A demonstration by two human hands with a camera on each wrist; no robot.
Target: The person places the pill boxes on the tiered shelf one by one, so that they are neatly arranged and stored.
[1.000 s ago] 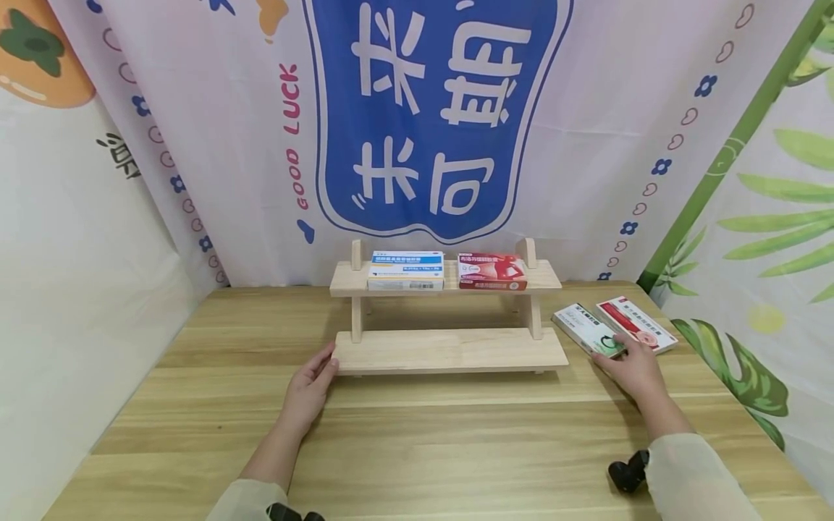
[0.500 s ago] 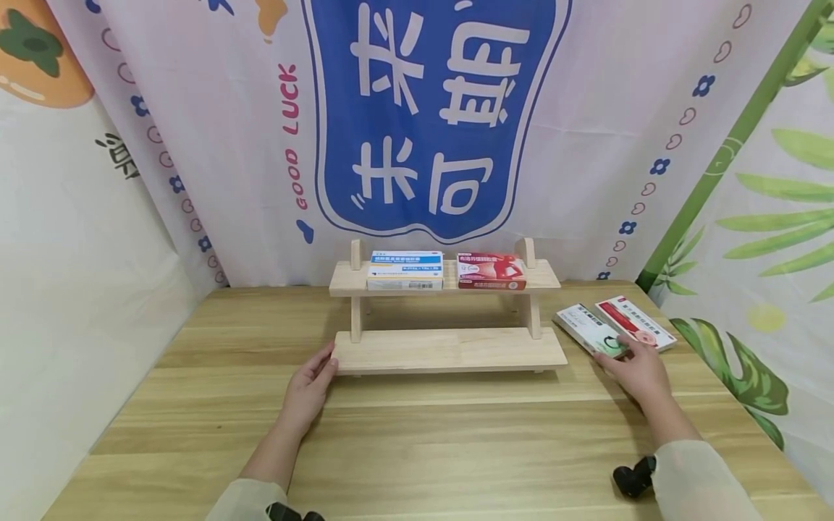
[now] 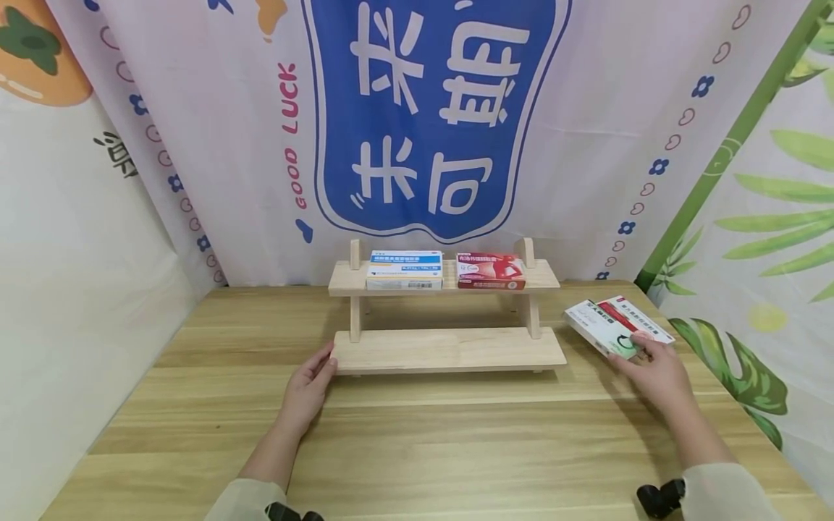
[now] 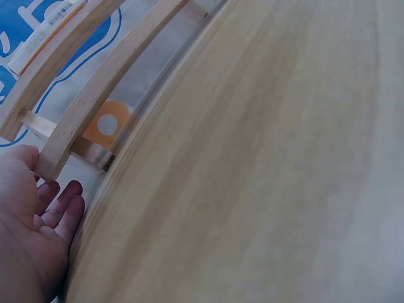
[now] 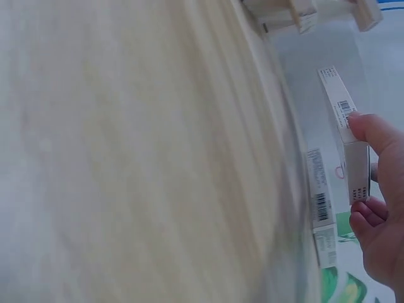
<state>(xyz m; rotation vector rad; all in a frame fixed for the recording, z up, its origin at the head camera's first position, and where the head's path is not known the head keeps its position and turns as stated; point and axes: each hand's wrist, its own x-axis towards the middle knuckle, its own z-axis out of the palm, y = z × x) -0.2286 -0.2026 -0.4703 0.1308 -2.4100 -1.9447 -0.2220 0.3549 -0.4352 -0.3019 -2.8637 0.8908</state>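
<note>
My right hand [image 3: 659, 373] pinches a white and green medicine box [image 3: 601, 325] by its near right corner. In the right wrist view this held box [image 5: 341, 104] is off the table, with the thumb on one side and fingers on another. A white and red medicine box [image 3: 635, 318] lies on the table behind it, partly covered by it. My left hand [image 3: 308, 387] holds the left end of a two-tier wooden display rack [image 3: 449, 349] at its lower shelf. The left wrist view has the thumb above the shelf end and fingers [image 4: 66, 208] below.
On the rack's upper shelf sit a blue and white medicine box [image 3: 405, 270] and a red medicine box [image 3: 491, 270]. The rack stands near the back of the wood-grain table [image 3: 456, 449]. A printed curtain [image 3: 247, 181] hangs behind it.
My right hand has lifted the white and green box from the table and moved it slightly right, over part of the white and red box. The left hand stays at the rack.
</note>
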